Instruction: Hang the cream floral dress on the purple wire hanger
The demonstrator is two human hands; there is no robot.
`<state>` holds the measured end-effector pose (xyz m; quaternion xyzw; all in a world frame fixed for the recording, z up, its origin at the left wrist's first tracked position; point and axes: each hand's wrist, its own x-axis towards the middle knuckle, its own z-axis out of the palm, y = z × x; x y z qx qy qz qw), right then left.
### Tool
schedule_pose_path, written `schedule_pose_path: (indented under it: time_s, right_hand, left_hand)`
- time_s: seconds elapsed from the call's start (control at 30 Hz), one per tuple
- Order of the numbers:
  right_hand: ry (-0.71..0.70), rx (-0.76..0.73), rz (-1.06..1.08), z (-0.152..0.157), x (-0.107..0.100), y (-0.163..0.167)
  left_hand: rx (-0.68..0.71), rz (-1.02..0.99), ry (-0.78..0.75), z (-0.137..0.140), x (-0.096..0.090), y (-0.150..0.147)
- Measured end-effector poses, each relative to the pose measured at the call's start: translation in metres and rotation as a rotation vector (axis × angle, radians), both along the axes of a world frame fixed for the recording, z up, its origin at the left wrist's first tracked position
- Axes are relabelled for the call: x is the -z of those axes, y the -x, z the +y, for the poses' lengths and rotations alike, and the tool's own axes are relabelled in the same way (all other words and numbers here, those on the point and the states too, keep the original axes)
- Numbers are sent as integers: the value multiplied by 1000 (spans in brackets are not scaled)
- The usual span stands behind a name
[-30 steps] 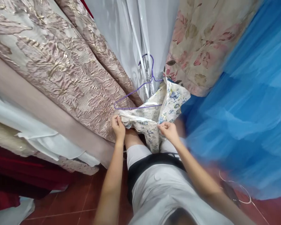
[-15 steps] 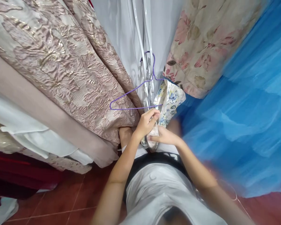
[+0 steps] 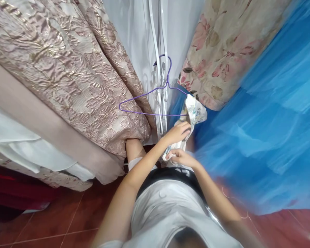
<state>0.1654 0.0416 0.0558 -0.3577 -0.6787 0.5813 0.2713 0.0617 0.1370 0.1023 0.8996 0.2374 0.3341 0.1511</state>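
A purple clothes hanger (image 3: 144,113) hangs among white straps, its left arm bare. Over its right arm is a white garment with a small blue and yellow floral print (image 3: 197,112), which droops down toward my lap. My left hand (image 3: 179,133) is closed on the cloth just under the hanger's bottom bar, fingers curled. Lower down, my right hand (image 3: 183,157) pinches the garment's lower edge between thumb and fingers. Part of the cloth is hidden behind both hands.
Dresses surround me: a pink-gold brocade one (image 3: 74,82) at left, a beige floral one (image 3: 217,58) at upper right, a blue tulle one (image 3: 263,137) at right. White straps (image 3: 158,44) hang down the middle. Red floor tiles (image 3: 74,213) lie below.
My left hand has moved right, along with the cloth. The garment's piece on the hanger has shifted slightly right, and my right hand now holds the lower edge with bent fingers.
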Motion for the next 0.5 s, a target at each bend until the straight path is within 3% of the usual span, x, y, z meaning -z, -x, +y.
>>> schedule_pose_path:
  time_s: [0.13, 0.23, 0.37, 0.5]
  right_hand:
    - [-32, 50, 35, -18, -18, -3]
    - [-117, 127, -48, -30, -35, -18]
    - [-245, 230, -78, -39, -65, -52]
    - [-439, 500, -34, -29, -88, -85]
  left_hand:
    - [180, 66, 62, 7, 22, -35]
    - [159, 153, 168, 15, 46, -23]
    - [51, 203, 252, 20, 67, 43]
    - [-9, 242, 218, 0, 71, 126]
